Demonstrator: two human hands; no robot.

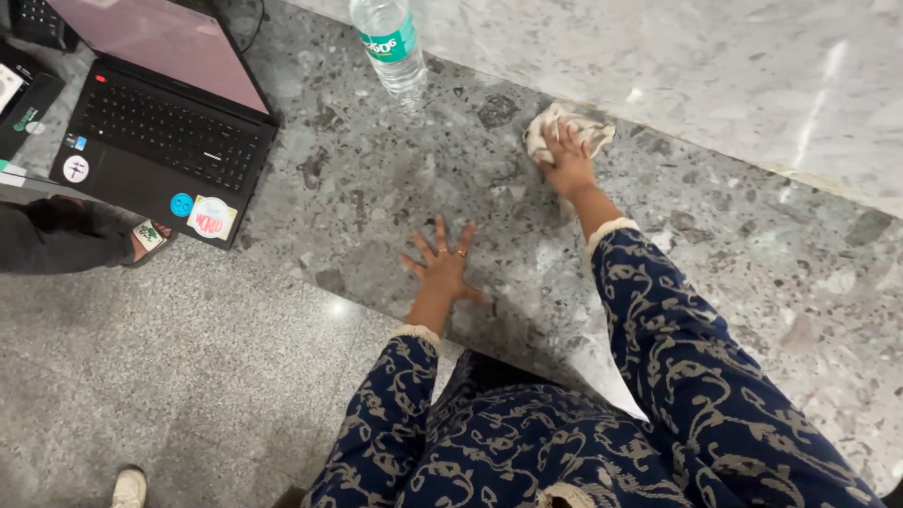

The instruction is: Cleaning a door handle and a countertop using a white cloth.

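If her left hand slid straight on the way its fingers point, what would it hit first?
Bare stone counter ahead of the left hand; the water bottle seems the first thing in line, though depth is uncertain.

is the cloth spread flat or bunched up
Bunched up: the cloth sits crumpled in folds under the right hand, against the wall edge.
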